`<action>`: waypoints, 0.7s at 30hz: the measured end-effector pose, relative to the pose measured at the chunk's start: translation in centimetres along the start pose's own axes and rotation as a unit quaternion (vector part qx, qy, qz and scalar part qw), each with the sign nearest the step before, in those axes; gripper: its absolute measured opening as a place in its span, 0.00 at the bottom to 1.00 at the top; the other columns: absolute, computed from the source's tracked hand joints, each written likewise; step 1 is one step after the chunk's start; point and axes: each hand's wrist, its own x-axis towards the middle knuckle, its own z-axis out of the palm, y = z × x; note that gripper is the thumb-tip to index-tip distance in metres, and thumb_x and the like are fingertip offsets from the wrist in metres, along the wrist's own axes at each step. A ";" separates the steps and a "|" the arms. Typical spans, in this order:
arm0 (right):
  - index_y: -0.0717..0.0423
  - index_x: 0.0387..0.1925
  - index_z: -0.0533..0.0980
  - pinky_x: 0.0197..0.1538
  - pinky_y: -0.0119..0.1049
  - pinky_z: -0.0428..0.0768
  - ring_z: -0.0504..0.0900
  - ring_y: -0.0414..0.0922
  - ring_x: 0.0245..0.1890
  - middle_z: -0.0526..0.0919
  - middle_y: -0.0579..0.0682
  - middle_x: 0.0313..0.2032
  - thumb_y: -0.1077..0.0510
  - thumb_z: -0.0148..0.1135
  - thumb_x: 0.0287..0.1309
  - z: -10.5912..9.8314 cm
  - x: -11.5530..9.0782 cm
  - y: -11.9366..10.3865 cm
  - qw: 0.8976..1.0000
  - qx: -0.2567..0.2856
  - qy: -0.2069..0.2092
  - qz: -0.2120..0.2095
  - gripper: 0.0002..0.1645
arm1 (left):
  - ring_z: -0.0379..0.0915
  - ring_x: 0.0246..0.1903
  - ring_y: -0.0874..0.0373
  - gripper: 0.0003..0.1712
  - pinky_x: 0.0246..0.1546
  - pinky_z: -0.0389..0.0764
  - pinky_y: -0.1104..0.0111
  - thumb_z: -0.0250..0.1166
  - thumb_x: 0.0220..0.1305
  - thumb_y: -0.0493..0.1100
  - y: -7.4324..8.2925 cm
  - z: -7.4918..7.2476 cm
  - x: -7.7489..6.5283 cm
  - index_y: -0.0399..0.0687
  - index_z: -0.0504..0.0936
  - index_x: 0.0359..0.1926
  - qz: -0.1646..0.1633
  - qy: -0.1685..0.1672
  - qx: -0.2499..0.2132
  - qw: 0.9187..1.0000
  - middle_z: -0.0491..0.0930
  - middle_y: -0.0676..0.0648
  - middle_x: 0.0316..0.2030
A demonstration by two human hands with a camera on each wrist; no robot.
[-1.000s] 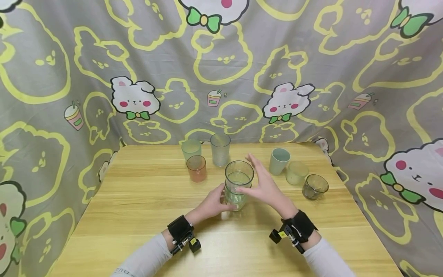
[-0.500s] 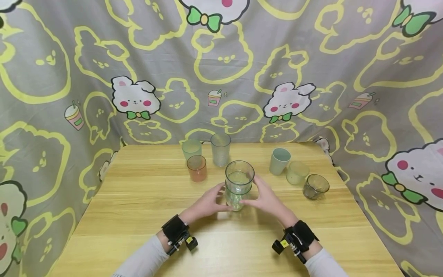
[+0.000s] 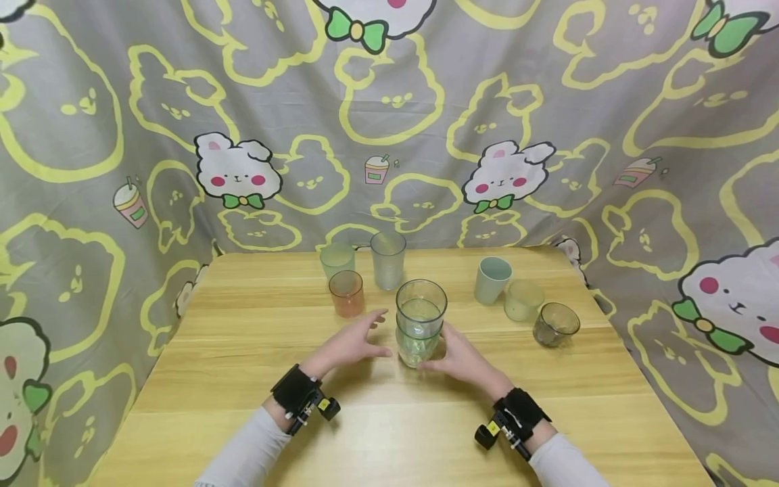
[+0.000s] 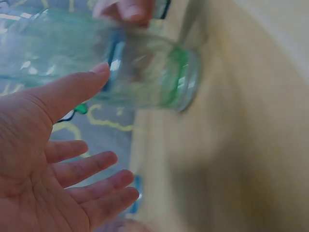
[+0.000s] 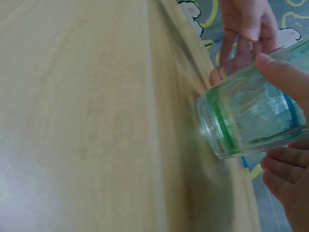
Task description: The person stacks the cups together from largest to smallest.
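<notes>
Two nested drinking glasses stand upright as a stack at mid-table in the head view. The upper glass (image 3: pixel 421 297) is clear with a dark rim; the lower glass (image 3: pixel 415 348) is greenish. My right hand (image 3: pixel 464 356) holds the lower glass from the right, its thumb at the front and its fingers partly hidden behind. In the right wrist view, that thumb lies along the glass (image 5: pixel 251 111) near its green base band. Left of the stack, my left hand (image 3: pixel 348 343) has spread fingers and holds nothing. A gap separates it from the glass in the head view.
Behind on the left are a pink glass (image 3: pixel 347 297), a pale green glass (image 3: pixel 337 259) and a tall grey glass (image 3: pixel 388 264). On the right are a grey-green cup (image 3: pixel 491 283), a yellowish glass (image 3: pixel 523 302) and a dark glass (image 3: pixel 555 327). A patterned curtain (image 3: pixel 389 115) surrounds the wooden table (image 3: pixel 243 379).
My left hand has let go of the lower glass and moved left. My right hand has lowered from beside the upper glass to the lower one. The stack has stayed in place.
</notes>
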 end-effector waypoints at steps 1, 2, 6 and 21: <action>0.46 0.71 0.58 0.72 0.58 0.62 0.67 0.55 0.69 0.71 0.53 0.67 0.50 0.82 0.35 0.1 0.0 0.1 1.000 0.002 0.002 0.000 0.62 | 0.68 0.63 0.38 0.53 0.64 0.72 0.46 0.75 0.52 0.52 0.1 -0.4 0.1 0.41 0.57 0.73 -0.001 0.005 0.003 1.000 0.68 0.36 0.66; 0.46 0.71 0.58 0.72 0.58 0.62 0.67 0.55 0.69 0.71 0.53 0.67 0.51 0.82 0.35 0.2 0.0 0.1 1.000 0.005 0.005 -0.001 0.61 | 0.68 0.63 0.38 0.53 0.64 0.72 0.46 0.75 0.52 0.51 0.3 -0.9 0.1 0.41 0.58 0.72 0.001 0.011 0.006 1.000 0.69 0.36 0.66; 0.43 0.71 0.58 0.72 0.57 0.64 0.68 0.53 0.68 0.72 0.52 0.66 0.52 0.81 0.38 0.4 0.0 0.3 1.000 0.011 0.007 0.004 0.60 | 0.68 0.63 0.40 0.51 0.64 0.73 0.49 0.75 0.53 0.50 0.9 -2.6 0.5 0.42 0.59 0.72 -0.001 0.033 0.021 0.999 0.70 0.37 0.65; 0.42 0.71 0.57 0.71 0.57 0.66 0.70 0.53 0.67 0.73 0.52 0.66 0.49 0.79 0.41 0.6 -0.1 0.6 1.000 0.023 0.006 0.001 0.58 | 0.68 0.64 0.39 0.51 0.64 0.72 0.48 0.73 0.55 0.52 4.0 -7.5 3.3 0.41 0.57 0.73 0.043 0.094 0.041 0.994 0.67 0.37 0.68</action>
